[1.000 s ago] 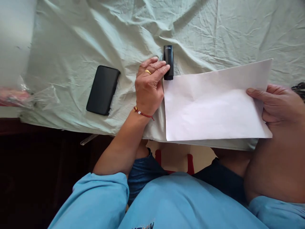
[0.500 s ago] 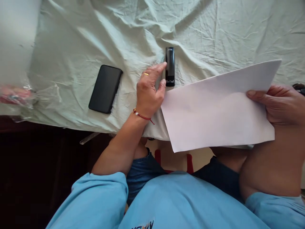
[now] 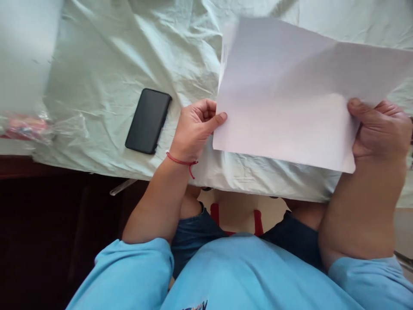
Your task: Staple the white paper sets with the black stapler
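Observation:
White paper sheets [image 3: 284, 99] are held up between my two hands, slightly bent toward the right; their left edge shows more than one layer. My left hand [image 3: 198, 125] pinches the left edge, thumb on the near face and fingers curled behind. At the right side my right hand [image 3: 382, 127] grips the paper with its thumb on top. Left of my left hand, a black smartphone [image 3: 148, 120] lies flat on the pale green cloth. The slim black device seen earlier is hidden behind the paper.
A wrinkled pale green cloth [image 3: 106, 77] covers the table. At the far left lies a clear plastic bag with something red in it [image 3: 27, 127]. The table's front edge runs just above my lap, and red chair parts [image 3: 258, 221] show below.
My left hand has left the slim black device and taken hold of the paper's left edge. The paper has been raised and moved forward, now covering that device.

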`<state>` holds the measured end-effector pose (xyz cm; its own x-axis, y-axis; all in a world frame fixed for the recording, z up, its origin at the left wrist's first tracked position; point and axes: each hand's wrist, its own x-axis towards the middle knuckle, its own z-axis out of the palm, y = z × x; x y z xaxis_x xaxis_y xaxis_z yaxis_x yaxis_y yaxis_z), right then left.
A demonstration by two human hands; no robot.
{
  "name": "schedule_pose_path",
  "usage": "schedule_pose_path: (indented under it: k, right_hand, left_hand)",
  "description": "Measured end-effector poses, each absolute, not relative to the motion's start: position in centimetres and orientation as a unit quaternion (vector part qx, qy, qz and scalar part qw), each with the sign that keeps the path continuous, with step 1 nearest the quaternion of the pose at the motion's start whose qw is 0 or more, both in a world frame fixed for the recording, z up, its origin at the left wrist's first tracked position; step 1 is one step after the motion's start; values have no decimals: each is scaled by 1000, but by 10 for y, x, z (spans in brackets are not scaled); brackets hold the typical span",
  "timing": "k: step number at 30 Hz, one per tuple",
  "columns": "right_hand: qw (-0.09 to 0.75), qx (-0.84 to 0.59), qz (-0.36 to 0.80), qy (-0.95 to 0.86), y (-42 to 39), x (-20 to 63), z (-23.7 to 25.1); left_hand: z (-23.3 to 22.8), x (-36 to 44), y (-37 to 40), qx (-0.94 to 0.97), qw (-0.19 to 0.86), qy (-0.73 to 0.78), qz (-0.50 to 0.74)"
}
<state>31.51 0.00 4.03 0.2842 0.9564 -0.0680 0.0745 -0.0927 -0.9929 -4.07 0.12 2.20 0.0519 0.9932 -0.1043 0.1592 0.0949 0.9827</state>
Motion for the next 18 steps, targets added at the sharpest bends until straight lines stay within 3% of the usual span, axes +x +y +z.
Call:
schedule_pose_path:
  k: [7, 11, 18]
  right_hand:
    - [482, -634, 450, -404, 4, 306, 30]
    - [500, -618, 454, -403, 8, 303, 28]
    - [539, -623, 407, -395, 15, 312, 23]
  left_hand:
    - [18, -51, 3, 504, 448, 614, 411]
    - [12, -53, 5, 518, 417, 620, 417]
    - [18, -51, 2, 530, 504, 565, 381]
